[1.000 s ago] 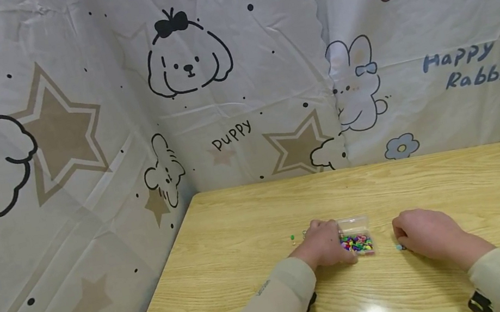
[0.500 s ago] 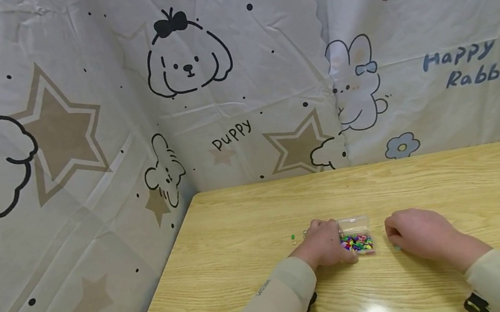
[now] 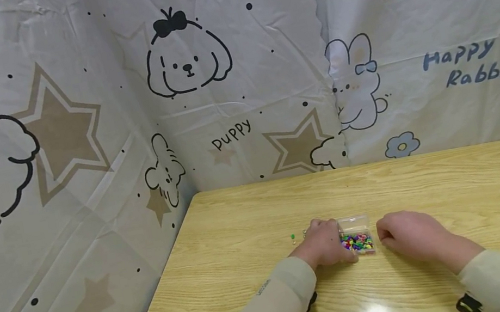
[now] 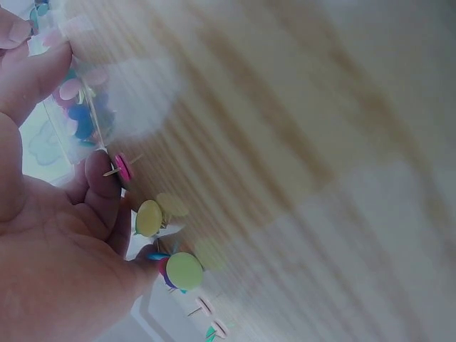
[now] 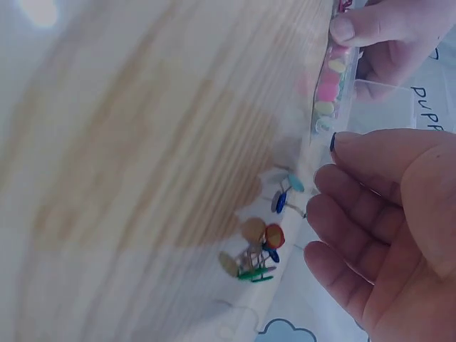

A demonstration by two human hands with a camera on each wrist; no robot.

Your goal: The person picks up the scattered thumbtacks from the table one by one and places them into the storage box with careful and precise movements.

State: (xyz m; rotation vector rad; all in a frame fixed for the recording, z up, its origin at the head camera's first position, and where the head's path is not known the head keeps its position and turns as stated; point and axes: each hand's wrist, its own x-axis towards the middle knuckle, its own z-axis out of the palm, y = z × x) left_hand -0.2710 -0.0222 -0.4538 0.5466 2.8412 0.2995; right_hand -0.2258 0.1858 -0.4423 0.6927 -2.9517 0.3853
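A clear plastic box [image 3: 358,244] of colourful thumbtacks sits on the table with its lid [image 3: 353,224] raised at the back. My left hand [image 3: 325,243] grips the box from the left, thumb along the near side. To the right of the box is my right hand [image 3: 412,233], its fingers curled. In the right wrist view a dark thumbtack [image 5: 333,142], seen edge-on, shows at the tip of the thumb. Beside those fingers, several loose thumbtacks [image 5: 251,267] lie on the table. More thumbtacks [image 4: 184,271] lie beyond the left hand.
The wood-grain table [image 3: 249,211] backs onto a hanging cloth [image 3: 266,76] printed with puppies, stars and a rabbit. A green thumbtack [image 3: 293,236] lies left of the left hand. Light glares on the near tabletop.
My right hand has slid left toward the box; the light blue thumbtack seen beside it earlier is now hidden in the head view. The left hand and box stay put.
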